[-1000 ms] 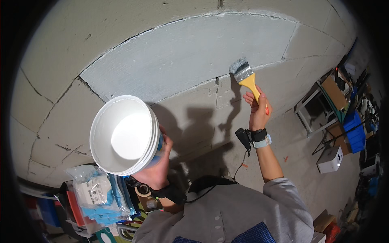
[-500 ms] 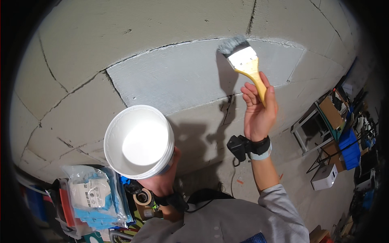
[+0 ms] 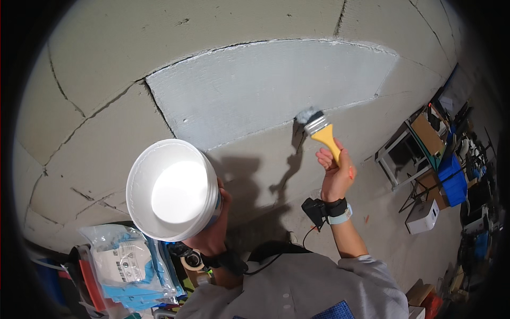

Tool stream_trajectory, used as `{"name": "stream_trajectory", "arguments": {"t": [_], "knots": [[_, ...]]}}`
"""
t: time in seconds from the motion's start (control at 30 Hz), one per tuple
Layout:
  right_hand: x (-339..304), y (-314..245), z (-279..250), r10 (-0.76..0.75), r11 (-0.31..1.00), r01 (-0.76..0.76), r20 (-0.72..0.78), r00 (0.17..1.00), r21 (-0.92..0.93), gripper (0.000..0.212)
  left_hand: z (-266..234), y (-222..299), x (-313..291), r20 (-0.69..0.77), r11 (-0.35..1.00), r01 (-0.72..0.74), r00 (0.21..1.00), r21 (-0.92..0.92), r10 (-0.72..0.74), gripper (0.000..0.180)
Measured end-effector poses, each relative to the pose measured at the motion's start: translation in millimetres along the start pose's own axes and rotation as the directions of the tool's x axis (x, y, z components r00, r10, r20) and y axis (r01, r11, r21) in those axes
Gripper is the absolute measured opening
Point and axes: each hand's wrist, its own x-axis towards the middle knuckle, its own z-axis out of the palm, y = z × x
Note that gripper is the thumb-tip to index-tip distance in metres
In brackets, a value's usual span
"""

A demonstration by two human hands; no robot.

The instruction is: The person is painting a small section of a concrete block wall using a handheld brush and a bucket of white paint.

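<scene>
In my right hand (image 3: 337, 173) is a wide paintbrush (image 3: 322, 131) with a yellow handle, its fingers closed around the grip. The bristles carry pale paint and lie at the lower edge of a block (image 3: 265, 80) coated light grey-white in the wall. My left hand (image 3: 215, 228) is wrapped round the side of a white plastic bucket (image 3: 137, 183), which is tilted with its mouth toward me. A bright white surface shows inside it. The bucket hides part of that hand's fingers.
Uncoated blocks with dark joints make up the wall (image 3: 95, 42). At lower left lie clear bags (image 3: 127, 266) with blue contents and a tape roll (image 3: 191, 260). On the right are a metal-framed table (image 3: 396, 159), a blue bin (image 3: 451, 179) and a white box (image 3: 422, 215).
My right hand has brought the paintbrush down from the block's upper edge to its lower edge. The bucket has shifted slightly left, still in my left hand.
</scene>
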Motion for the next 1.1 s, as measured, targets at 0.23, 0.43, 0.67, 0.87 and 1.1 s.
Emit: {"name": "stream_trajectory", "arguments": {"t": [0.23,0.43,0.67,0.87,1.1], "knots": [[25.0,-47.3,64.1,-0.3,0.95,0.289,0.087,0.95,0.122,0.053,1.9,0.0,8.8,0.015,0.999,0.048,0.999,-0.005,-0.048,0.086],[12.0,12.6,19.3,-0.159,0.986,0.161,0.055,0.986,-0.041,0.051,-0.6,-2.6,10.2,0.021,0.999,0.027,0.999,0.018,-0.028,0.084],[2.0,-8.0,-1.6,-0.106,0.992,0.106,0.003,0.994,-0.075,0.055,0.4,-0.2,9.8,-0.015,0.999,-0.012,1.0,0.03,0.013,0.085],[18.7,-62.9,80.7,-0.329,0.939,0.311,0.122,0.937,0.145,0.059,2.1,-3.3,11.1,-0.043,1.0,-0.003,0.999,-0.001,0.003,0.087],[5.0,-17.6,59.0,-0.173,0.984,0.166,0.125,0.977,0.061,0.057,-11.0,6.3,8.9,-0.114,0.996,-0.082,0.99,0.048,0.087,0.089]]}}
